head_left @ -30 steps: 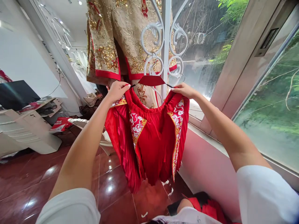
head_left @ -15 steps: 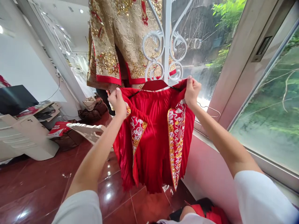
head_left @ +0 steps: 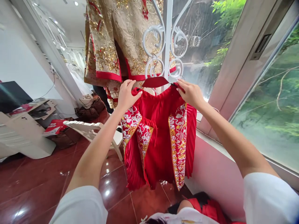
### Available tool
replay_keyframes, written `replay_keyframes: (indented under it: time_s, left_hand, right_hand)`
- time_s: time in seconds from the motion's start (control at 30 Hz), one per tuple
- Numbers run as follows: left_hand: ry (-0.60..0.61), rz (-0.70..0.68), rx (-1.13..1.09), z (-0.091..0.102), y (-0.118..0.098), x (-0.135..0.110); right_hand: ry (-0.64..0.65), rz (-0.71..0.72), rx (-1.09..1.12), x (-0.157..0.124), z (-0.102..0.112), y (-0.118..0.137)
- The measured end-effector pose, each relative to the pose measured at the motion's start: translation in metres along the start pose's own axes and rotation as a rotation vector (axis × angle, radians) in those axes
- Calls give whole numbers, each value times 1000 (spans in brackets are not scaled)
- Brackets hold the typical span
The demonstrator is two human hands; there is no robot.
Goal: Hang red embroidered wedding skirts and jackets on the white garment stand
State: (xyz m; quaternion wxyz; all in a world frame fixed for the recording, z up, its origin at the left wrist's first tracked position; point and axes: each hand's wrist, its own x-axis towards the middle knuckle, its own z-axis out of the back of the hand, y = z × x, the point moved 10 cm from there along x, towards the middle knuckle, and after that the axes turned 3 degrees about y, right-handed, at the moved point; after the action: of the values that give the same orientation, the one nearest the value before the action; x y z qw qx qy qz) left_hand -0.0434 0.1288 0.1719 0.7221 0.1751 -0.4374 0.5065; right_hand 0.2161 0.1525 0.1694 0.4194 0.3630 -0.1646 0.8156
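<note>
Closest in, a heap of red cloth point(head_left: 211, 207) lies low at the bottom edge, just beside the pink wall point(head_left: 210, 174) under the window. Both bare arms reach up and forward from white sleeves point(head_left: 79, 207). The left hand point(head_left: 127, 95) has its fingers point(head_left: 130, 85) curled shut on the left end of the waistband of a red skirt point(head_left: 161, 137), and the right hand point(head_left: 190, 93) pinches the right end. Gripping both ends seems to keep the band stretched flat, so the pleats and the embroidered panels point(head_left: 178, 140) drop straight. The skirt hangs in the air, clear of the glossy red floor point(head_left: 35, 193). Its band sits right at a red hanger point(head_left: 155, 81), which hooks into a scroll of the white stand point(head_left: 166, 40), so the stand probably takes the weight. Behind the stand hangs a gold embroidered garment point(head_left: 109, 46) with red hems, higher than the skirt. To the left a white chair point(head_left: 91, 129) lies tipped near the skirt. Farther off, well apart from it, are papers and a dark screen point(head_left: 14, 95). On the right, the window point(head_left: 268, 109) shows green leaves outside.
</note>
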Motion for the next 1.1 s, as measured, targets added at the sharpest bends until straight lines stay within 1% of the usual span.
replay_keyframes:
  time_s: [0.1, 0.13, 0.17, 0.2, 0.27, 0.3, 0.37, 0.43, 0.5, 0.63, 0.67, 0.73, 0.8, 0.87, 0.9, 0.93, 1.0, 1.03, 1.07, 1.1]
  left_hand:
    - [163, -32, -77, -18, 8, 10]
    - [188, -18, -95, -22, 13, 10]
    - [182, 10, -103, -23, 20, 11]
    - [140, 53, -107, -20, 28, 11]
    - [-7, 165, -115, -9, 45, 12]
    - [-86, 222, -122, -3, 52, 12]
    - [-218, 315, -130, 6, 62, 9]
    - [-278, 349, -115, 9, 61, 4]
    - [-275, 316, -89, 5, 50, -5]
    - [-237, 107, -21, -4, 9, -27]
    - [-231, 80, 4, -5, 3, -29]
    - [-201, 98, 54, -3, 4, -25]
    - [-104, 144, 86, -5, 15, -11]
    - [33, 134, 93, -11, 26, 5]
    - [95, 114, 85, -15, 31, 11]
    - [142, 98, 73, -18, 36, 17]
    - [215, 95, 59, -25, 46, 24]
    - [254, 113, 63, -30, 51, 27]
    - [292, 141, 74, -35, 57, 30]
    - [325, 172, 88, -39, 62, 33]
  right_hand:
    - [46, -90, 57, 12, -7, -28]
    - [37, -129, 94, 14, -10, -37]
    - [7, -170, 137, 16, -12, -46]
    - [-45, -212, 182, 18, -13, -54]
    - [-182, -286, 261, 17, -10, -67]
    - [-247, -317, 291, 16, -8, -71]
    - [-333, -366, 334, 13, -6, -77]
    - [-376, -384, 345, 8, -4, -74]
    - [-379, -344, 307, 1, -4, -61]
    - [-279, -161, 85, -16, -13, -15]
    - [-249, -139, 29, -18, -16, -8]
    - [-181, -117, -1, -18, -18, -6]
    - [-115, -113, 131, -12, -16, -20]
    - [-85, -162, 378, -7, -12, -47]
    - [-59, -201, 509, -6, -13, -62]
    - [-11, -242, 628, -7, -18, -76]
    - [143, -312, 805, -14, -37, -93]
    - [217, -337, 851, -19, -47, -97]
    - [255, -359, 859, -23, -53, -101]
    - [256, -370, 823, -26, -55, -104]
